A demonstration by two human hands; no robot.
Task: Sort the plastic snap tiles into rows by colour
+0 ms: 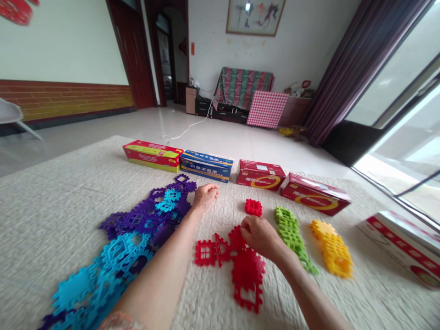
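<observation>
My left hand [205, 196] rests on the cream mat with its fingers curled in, right beside the heap of purple and blue square lattice tiles [137, 224]. Nothing shows inside it. My right hand [259, 236] is closed in a pinch on a red tile [236, 239] at the top of a loose group of red tiles [247, 272]. A single small red tile [253, 207] lies just beyond it. To the right lie a row of green tiles [292, 236] and a row of yellow tiles [333, 250].
Along the mat's far edge stand a red-and-yellow box [153, 156], a blue box [206, 166] and two red boxes [260, 175] [314, 193]. A white-and-red box [405, 247] lies at the right. The cream mat [51, 192] covers the floor; beyond are a covered sofa [242, 87] and curtains [357, 64].
</observation>
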